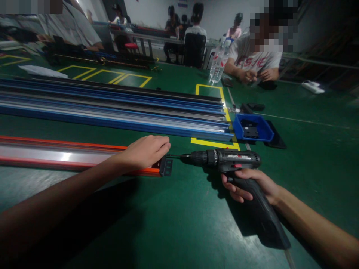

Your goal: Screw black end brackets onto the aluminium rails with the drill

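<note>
My right hand (252, 183) is wrapped around the grip of a black power drill (238, 160), held level and pointing left. Its long thin bit (178, 156) reaches the black end bracket (167, 167) on an orange-edged metal profile (70, 157). Whether the tip sits in a screw is hidden by my fingers. My left hand (150, 150) lies over the profile's right end, fingers curled down around it by the bracket. The profile lies lengthwise on the green table (179, 224).
Several blue and black profiles (140, 119) lie side by side beyond. At their right ends stands a blue bin (254, 129) with black brackets inside. Water bottles (217, 61) stand farther back. A person (258, 56) sits across the table; others are behind.
</note>
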### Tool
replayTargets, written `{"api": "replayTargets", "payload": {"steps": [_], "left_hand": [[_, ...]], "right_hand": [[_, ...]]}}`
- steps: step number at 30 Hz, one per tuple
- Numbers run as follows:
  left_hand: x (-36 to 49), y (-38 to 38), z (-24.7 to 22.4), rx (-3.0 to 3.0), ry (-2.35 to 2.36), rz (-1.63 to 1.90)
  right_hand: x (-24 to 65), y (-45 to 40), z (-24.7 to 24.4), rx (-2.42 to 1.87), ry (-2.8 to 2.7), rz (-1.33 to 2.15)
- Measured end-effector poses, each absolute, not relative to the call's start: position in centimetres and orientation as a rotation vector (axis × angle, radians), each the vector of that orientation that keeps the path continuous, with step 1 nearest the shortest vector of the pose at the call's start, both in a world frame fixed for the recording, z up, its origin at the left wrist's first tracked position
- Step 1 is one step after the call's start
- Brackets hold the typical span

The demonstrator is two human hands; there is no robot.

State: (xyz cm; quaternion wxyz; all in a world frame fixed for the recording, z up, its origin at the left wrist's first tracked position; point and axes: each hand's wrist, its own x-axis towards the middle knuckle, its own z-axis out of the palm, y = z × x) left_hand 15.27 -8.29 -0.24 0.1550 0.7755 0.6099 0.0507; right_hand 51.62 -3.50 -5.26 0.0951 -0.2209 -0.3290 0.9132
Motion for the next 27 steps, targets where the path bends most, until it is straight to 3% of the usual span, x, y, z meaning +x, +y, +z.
{"api": "replayTargets", "payload": {"steps": [27], "left_hand": [[14.99, -8.16, -0.64, 2.285, 1.698, 0.170]], "right_hand": [[51.59, -3.34, -5.23, -0.634, -0.928, 2.727]]}}
